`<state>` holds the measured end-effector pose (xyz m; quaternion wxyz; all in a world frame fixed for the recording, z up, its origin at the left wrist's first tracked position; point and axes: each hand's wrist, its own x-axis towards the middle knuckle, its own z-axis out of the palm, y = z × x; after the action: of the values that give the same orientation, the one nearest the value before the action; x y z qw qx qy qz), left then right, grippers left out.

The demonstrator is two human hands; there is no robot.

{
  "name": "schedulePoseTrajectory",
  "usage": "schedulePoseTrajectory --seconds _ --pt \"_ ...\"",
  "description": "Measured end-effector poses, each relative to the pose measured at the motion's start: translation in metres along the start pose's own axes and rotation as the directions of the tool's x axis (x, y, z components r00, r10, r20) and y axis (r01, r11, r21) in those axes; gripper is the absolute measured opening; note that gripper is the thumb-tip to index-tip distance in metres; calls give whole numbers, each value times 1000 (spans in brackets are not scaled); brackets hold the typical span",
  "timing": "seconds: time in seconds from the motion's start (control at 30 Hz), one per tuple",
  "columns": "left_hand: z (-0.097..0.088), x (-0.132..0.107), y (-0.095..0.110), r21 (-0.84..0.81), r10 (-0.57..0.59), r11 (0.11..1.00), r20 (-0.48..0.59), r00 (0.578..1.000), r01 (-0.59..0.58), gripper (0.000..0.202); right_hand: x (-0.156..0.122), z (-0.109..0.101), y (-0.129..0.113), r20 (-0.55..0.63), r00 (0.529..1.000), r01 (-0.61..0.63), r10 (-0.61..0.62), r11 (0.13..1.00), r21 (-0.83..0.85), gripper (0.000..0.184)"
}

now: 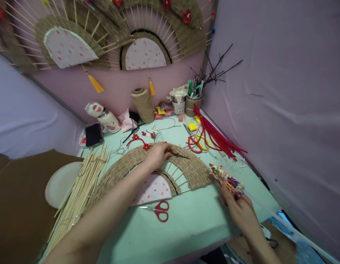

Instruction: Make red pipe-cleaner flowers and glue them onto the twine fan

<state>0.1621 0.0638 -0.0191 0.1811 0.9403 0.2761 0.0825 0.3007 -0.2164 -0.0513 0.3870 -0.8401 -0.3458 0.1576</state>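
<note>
A half-round fan point(201, 172) of woven twine over thin sticks lies on the table, its inner half-circle white with pink dots point(156, 189). My left hand point(158, 156) is over its upper band, fingers closed at a dark twig point(181, 156) with small red flowers. The fingertips partly hide the twig and one flower beside them. A red flower point(146, 146) shows left of the hand. My right hand point(240, 209) grips a glue gun point(227, 180) with a floral pattern, its nozzle near the fan's right end. A long translucent stick trails from the gun's back.
Red-handled scissors point(161, 211) lie in front of the fan. A bundle of thin sticks point(81, 183) lies left, beside a paper plate point(62, 183). Behind stand a twine spool point(143, 106) and a tool cup point(193, 104). Red pipe cleaners point(214, 135) lie right; finished fans point(145, 53) hang above.
</note>
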Motion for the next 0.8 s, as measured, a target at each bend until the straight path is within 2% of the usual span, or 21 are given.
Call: schedulePoseTrajectory --seconds 0.07,0.27,0.43,0.6,0.8 --pt "-1 -4 1 13 -11 1000 -18 1000 11 27 0 0 0 -2 1000 -3 3 1000 -5 46" --pt "1 -9 2 17 26 1000 -9 1000 -26 21 0 -1 0 4 1000 -16 16 1000 -10 47" --pt "-13 -19 3 -53 -19 999 -97 995 14 26 -3 -6 -2 15 998 -55 55 998 -30 51" --pt "-32 -57 1 -146 -78 988 -262 962 40 19 -1 -13 -5 42 998 -39 42 997 -67 51" --pt "-35 -113 -4 -260 -263 951 -402 877 166 13 14 -18 12 -29 999 25 -29 988 -152 46"
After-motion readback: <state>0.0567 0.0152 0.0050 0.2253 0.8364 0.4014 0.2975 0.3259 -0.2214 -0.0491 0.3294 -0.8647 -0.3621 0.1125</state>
